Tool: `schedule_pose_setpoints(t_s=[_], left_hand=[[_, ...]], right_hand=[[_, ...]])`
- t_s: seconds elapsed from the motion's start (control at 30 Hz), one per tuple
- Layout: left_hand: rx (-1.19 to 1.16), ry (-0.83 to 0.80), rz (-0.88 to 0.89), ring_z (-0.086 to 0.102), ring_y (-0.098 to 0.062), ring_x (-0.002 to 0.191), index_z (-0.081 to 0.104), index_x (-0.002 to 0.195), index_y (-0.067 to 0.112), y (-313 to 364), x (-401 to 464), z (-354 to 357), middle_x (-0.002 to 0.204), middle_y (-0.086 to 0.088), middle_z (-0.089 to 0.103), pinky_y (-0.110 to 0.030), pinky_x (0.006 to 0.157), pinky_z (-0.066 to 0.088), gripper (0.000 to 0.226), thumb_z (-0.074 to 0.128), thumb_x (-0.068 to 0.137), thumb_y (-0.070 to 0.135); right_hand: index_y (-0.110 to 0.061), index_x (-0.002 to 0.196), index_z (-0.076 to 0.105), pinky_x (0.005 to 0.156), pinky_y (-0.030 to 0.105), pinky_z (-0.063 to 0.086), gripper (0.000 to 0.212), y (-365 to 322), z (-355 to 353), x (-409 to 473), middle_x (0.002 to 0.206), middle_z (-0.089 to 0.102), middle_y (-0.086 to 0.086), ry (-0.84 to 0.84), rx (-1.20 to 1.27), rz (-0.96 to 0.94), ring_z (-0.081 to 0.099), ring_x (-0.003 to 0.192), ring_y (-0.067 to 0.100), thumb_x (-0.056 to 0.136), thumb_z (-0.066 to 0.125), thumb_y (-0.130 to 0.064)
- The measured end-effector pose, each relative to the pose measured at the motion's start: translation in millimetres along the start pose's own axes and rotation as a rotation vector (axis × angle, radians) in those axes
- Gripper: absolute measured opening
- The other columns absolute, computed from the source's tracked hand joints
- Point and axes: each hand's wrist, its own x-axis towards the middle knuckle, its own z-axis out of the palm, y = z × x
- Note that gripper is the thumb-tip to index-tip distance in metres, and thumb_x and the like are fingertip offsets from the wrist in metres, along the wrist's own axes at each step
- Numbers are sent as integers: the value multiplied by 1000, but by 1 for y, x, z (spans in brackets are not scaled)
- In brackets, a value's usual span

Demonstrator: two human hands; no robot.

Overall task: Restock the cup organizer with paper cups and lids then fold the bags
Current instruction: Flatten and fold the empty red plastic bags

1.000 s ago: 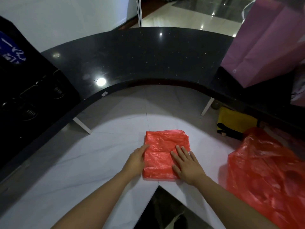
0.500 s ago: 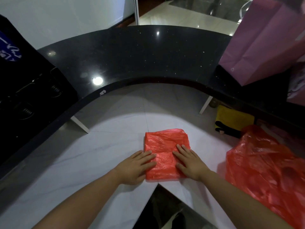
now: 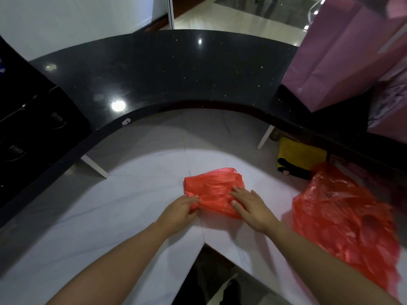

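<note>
I have my right hand (image 3: 251,205) pressed flat on the folded red bag (image 3: 214,190) on the white counter (image 3: 132,205), pinning it while my left hand (image 3: 179,210) pinches its near-left corner, probably to fold again.

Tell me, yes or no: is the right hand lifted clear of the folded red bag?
No, the right hand lies flat on the folded red bag.

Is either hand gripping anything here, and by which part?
Left hand pinches the folded red bag at its near-left corner; right hand lies flat on it.
</note>
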Motion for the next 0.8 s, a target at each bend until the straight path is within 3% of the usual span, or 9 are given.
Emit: schedule_pose_setpoints(t_s=[0.07,0.13,0.23,0.33,0.5,0.6,0.67,0.73,0.8], left_hand=[[-73,51,-142,63,-19,109,70,118,18,7,3,-1,117,0,69,-27,94,47,25,56,101,31],[-125,128,-227,65,-20,95,71,106,15,10,8,-4,102,0,71,-30,84,49,30,52,103,38],[-190,215,-315,64,-16,90,71,107,14,8,19,-4,100,3,70,-26,78,47,30,52,103,38],[-198,210,-365,66,-14,89,70,112,18,5,26,-4,101,4,72,-29,80,52,32,54,100,43],[-209,140,-435,68,-17,97,59,128,24,8,47,-13,112,2,73,-34,87,56,41,65,93,43],[-108,109,-487,64,-23,106,38,137,29,7,53,-12,121,1,65,-40,87,56,59,66,88,46],[78,162,-476,53,-27,120,26,146,29,4,51,-8,134,-4,51,-44,96,51,73,66,87,46],[317,210,-327,38,-32,135,22,153,28,7,50,-4,148,-8,35,-46,110,39,76,64,90,41],[499,145,-58,18,-34,151,24,156,24,16,56,-1,162,-10,21,-51,123,18,73,61,94,34]], right_hand=[[-31,154,36,126,39,8,66,-3,-2,-4,164,26,-7,211,-40,-54,15,152,6,101,18,-65],[-24,154,38,126,41,12,57,-13,-7,-2,164,28,-2,421,-77,-102,19,152,10,105,29,-52],[-17,149,45,125,46,16,51,-30,-11,3,162,32,6,557,-167,-260,24,152,18,103,42,-39],[-21,149,47,124,49,18,50,-42,3,7,163,31,5,438,-335,-408,22,153,21,102,47,-40],[-32,157,28,123,45,-6,59,-47,27,29,168,12,1,76,-444,-171,2,155,22,102,28,-54],[-32,160,12,120,42,-18,61,-47,35,38,168,-7,-4,-22,-425,-44,-12,154,20,104,19,-55],[-32,160,5,119,42,-19,65,-48,41,39,167,-11,-5,-50,-405,-29,-17,153,19,101,10,-57],[-32,160,2,120,42,-18,70,-49,44,40,165,-15,-7,-63,-374,-27,-19,153,18,95,0,-58],[-33,160,0,122,41,-15,66,-48,45,41,165,-16,-9,-61,-351,-24,-20,152,15,98,-2,-55]])
